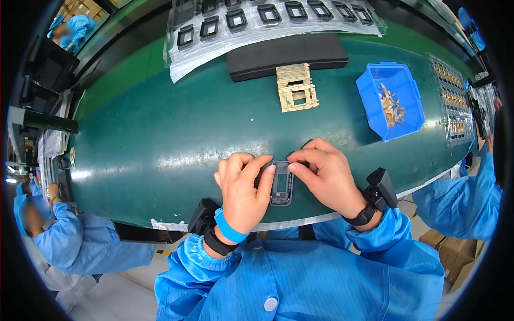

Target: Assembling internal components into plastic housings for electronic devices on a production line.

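Note:
A small dark grey plastic housing [287,198] with a rectangular window lies on the green table near its front edge, its long side pointing away from me. My left hand [243,184] is at its upper left corner, with thumb and index finger closed on the rim. At the upper right corner, my right hand [324,174] pinches with thumb and index fingertips. Whether a thin piece sits between the fingertips is too small to tell. Farther off lies a stack of tan adhesive frames [286,101] with rectangular cutouts.
A blue bin [369,109] with curled tan strips [392,109] stands right of the frames. Behind them is a black foam block [251,65], and beyond it clear trays of black housings [235,20]. Another tray [455,101] lies far right. Co-workers in blue sit at both sides.

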`<state>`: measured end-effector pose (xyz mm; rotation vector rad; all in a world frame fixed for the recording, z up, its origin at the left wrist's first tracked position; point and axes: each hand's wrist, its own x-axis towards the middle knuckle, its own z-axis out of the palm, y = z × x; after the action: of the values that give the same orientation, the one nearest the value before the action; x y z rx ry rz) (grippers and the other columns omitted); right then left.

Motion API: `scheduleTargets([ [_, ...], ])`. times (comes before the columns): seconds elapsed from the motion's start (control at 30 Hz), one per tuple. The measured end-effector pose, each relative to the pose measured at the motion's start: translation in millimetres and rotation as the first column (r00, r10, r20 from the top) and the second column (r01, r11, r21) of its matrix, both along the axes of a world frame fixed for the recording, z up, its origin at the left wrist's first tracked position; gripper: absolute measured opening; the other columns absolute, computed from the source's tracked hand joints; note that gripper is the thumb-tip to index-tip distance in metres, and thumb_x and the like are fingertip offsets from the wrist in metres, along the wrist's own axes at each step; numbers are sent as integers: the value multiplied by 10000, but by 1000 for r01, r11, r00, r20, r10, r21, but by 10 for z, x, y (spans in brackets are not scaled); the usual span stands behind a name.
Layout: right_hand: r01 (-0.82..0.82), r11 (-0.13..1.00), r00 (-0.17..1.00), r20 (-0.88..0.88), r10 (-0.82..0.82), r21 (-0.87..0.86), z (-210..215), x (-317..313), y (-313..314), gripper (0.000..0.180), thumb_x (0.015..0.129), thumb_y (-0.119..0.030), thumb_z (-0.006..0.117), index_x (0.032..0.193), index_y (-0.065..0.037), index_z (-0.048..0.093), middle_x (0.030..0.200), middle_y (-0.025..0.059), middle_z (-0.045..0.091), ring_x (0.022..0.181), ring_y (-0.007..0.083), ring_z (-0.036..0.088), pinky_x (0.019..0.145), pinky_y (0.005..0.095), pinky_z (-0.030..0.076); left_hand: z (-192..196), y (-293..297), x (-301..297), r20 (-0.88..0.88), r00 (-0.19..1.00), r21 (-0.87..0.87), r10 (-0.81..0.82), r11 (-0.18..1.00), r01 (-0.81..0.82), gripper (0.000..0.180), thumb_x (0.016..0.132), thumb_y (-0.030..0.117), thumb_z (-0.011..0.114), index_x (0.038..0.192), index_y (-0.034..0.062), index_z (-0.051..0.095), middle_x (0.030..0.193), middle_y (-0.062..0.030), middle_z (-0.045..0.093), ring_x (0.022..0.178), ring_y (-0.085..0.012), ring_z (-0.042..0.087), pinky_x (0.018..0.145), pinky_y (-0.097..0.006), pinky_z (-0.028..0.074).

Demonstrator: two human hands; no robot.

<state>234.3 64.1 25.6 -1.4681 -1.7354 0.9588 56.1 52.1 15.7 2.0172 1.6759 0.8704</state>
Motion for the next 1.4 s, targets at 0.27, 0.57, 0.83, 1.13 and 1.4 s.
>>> scheduleTargets([
  [0.27, 49, 997, 992, 112, -56, 65, -38, -119, -12, 81, 803, -120, 685, 758, -66, 646, 787, 79, 571, 665, 295, 599, 595, 390, 490, 39, 33, 40, -35, 999, 20, -25, 999, 26, 110, 807, 95, 708, 914, 72, 711, 888, -44, 549, 855, -223, 500, 813, -341, 346],
  [0.57, 145, 987, 978, 143, -154, 74, -7, -130, -60, 112, 733, -112, 678, 668, -48, 613, 685, 91, 555, 573, 292, 579, 533, 396, 475, 185, -244, 30, -99, 990, 113, -104, 987, 115, 217, 750, 143, 761, 948, 96, 686, 922, -14, 598, 892, -211, 533, 804, -351, 305],
  [0.83, 57, 991, 985, 158, -76, 120, 23, -101, -193, 65, 745, -79, 688, 802, -52, 671, 747, 86, 566, 597, 267, 587, 542, 374, 484, -56, -340, -81, -281, 958, 261, -60, 956, 137, 202, 667, 99, 730, 866, 134, 710, 878, 56, 630, 868, -165, 539, 793, -336, 298],
  [1.13, -290, 875, 889, 447, 97, 387, -59, -72, -215, 391, 736, 14, 652, 1102, -116, 697, 923, 62, 546, 734, 217, 555, 592, 329, 486, -102, -393, -66, -290, 957, 300, -19, 948, 110, 213, 657, 103, 709, 863, 157, 716, 883, 66, 631, 857, -148, 537, 787, -316, 303],
  [1.4, -348, 853, 859, 498, 123, 389, -79, -61, -210, 388, 738, 28, 638, 1094, -116, 700, 918, 55, 550, 731, 205, 539, 591, 319, 473, -93, -390, -76, -287, 958, 286, -30, 951, 116, 180, 665, 104, 707, 839, 146, 717, 1074, 53, 686, 836, -136, 519, 772, -301, 305],
])
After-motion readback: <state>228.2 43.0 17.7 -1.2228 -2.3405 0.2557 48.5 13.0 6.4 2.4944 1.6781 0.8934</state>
